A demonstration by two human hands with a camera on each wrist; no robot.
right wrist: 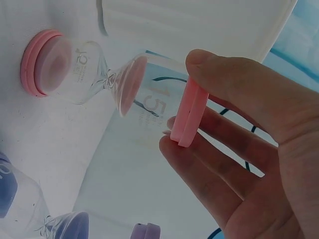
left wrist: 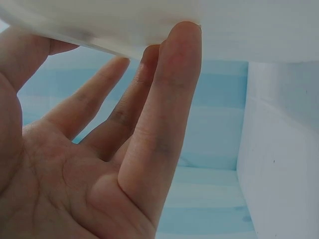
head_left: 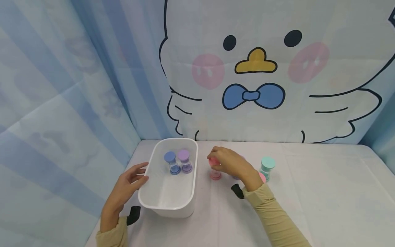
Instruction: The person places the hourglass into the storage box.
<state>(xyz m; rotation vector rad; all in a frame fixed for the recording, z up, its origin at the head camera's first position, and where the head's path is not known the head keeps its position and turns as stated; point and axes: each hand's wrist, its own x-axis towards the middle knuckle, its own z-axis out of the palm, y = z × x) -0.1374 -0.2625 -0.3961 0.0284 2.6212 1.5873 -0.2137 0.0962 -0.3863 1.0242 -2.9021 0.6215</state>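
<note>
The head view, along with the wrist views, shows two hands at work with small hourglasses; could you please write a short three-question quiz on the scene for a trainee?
1. What stands inside the white bin?
2. True or false: the left hand touches the white bin from outside.
3. Which part of the pink hourglass is held by the right hand?
A) its lower cap
B) its narrow waist
C) its upper cap

Key:
1. A blue hourglass and a purple hourglass.
2. True.
3. C.
</note>
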